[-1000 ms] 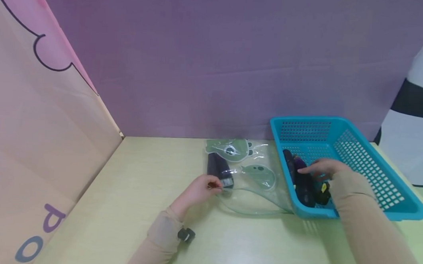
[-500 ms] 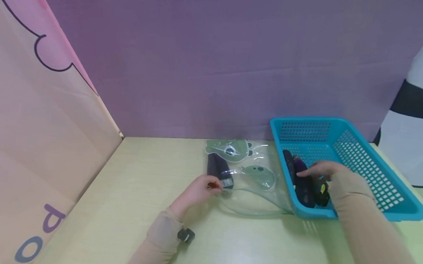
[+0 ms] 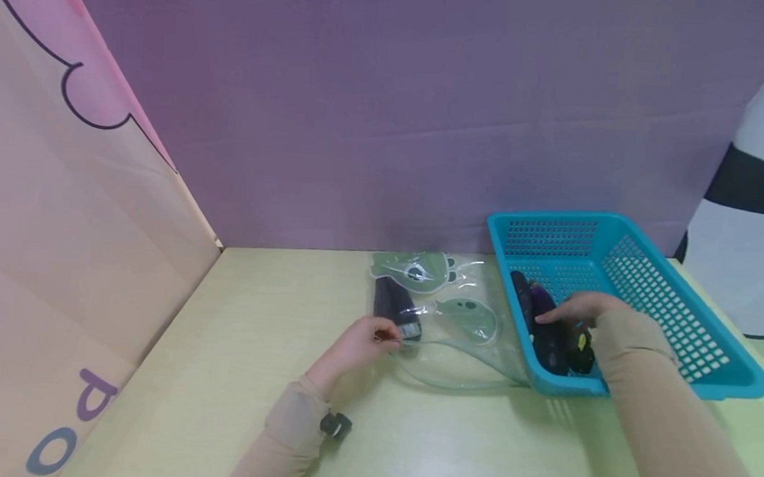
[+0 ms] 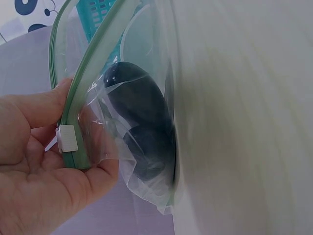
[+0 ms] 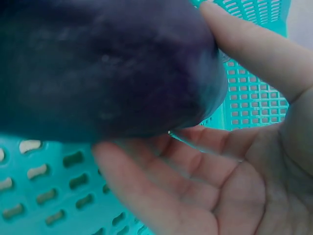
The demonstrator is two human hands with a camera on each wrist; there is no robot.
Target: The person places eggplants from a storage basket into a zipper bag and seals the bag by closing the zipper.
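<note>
My left hand (image 3: 363, 342) pinches the green zip edge of a clear slider bag (image 4: 90, 63) lying on the table. Its white slider (image 4: 67, 138) sits beside my fingers in the left wrist view. Inside the bag is a dark eggplant (image 3: 392, 300), and a second dark rounded shape shows against it in that wrist view. Over on the right, my right hand (image 3: 582, 307) reaches into a blue plastic basket (image 3: 696, 305). Thumb and fingers curl round an eggplant (image 5: 107, 73) there. Several dark eggplants (image 3: 551, 352) lie along the basket's left side, partly hidden by the hand.
Green cartoon prints (image 3: 468, 319) mark the bag, whose mouth gapes toward the basket's left wall. A purple backdrop (image 3: 362, 122) rises behind the pale table (image 3: 254, 318), and a printed sheet (image 3: 98, 216) borders it at left.
My right hand has shifted slightly left and toward the front of the basket. The left hand and the bag stay where they were.
</note>
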